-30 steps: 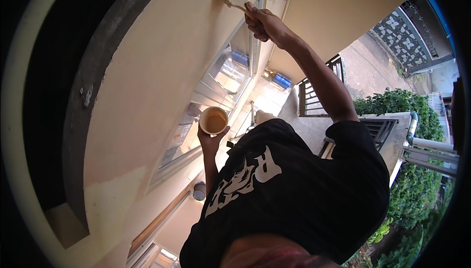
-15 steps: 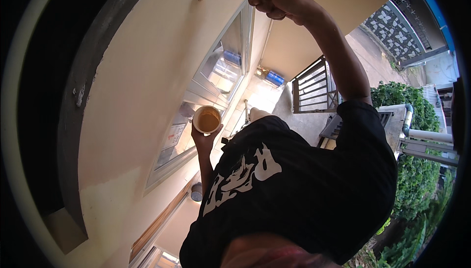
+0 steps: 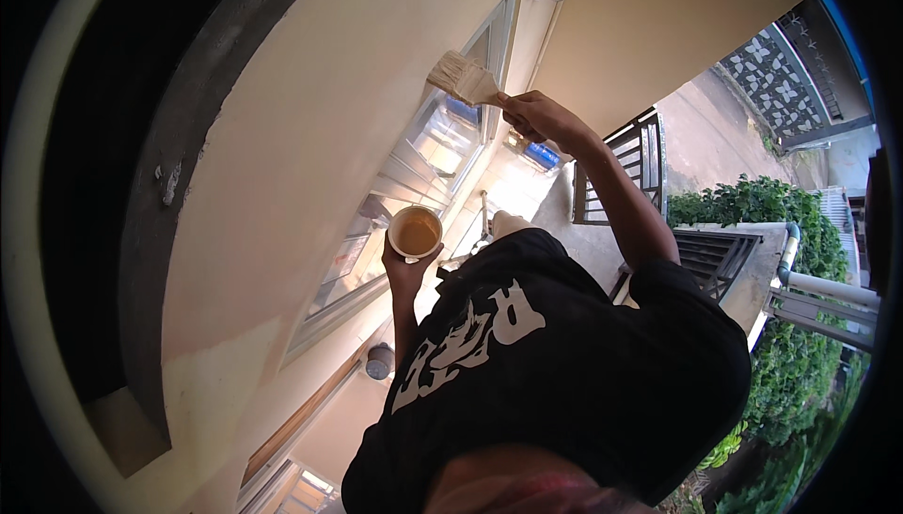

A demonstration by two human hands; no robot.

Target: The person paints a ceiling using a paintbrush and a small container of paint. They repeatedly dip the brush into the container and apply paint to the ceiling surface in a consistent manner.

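Note:
A wide paintbrush point(image 3: 467, 81) with pale, paint-coated bristles is gripped by its handle in my right hand point(image 3: 546, 121), raised in front of me. The bristles point left toward the wall, beside the upper part of the window. I cannot tell whether they touch the surface. Lower down, my left hand point(image 3: 406, 271) is wrapped round a small white tub point(image 3: 415, 253) from below. Tan paint point(image 3: 417, 231) shows inside the tub, whose mouth faces up. The cream wall point(image 3: 282, 185) fills the left side, with a lighter patch low on it.
Close to the tub is the glazed window point(image 3: 442, 142) in its pale frame. A dark band of trim point(image 3: 141, 232) edges the wall at far left. To the right stand a metal gate point(image 3: 621, 171), green bushes point(image 3: 790, 363) and white pipes point(image 3: 828, 286). A blue object point(image 3: 541, 156) lies farther off.
My right hand has come down from the upper wall with the paintbrush, closer to the tub. The tub in my left hand appears slightly farther right as the whole view shifts.

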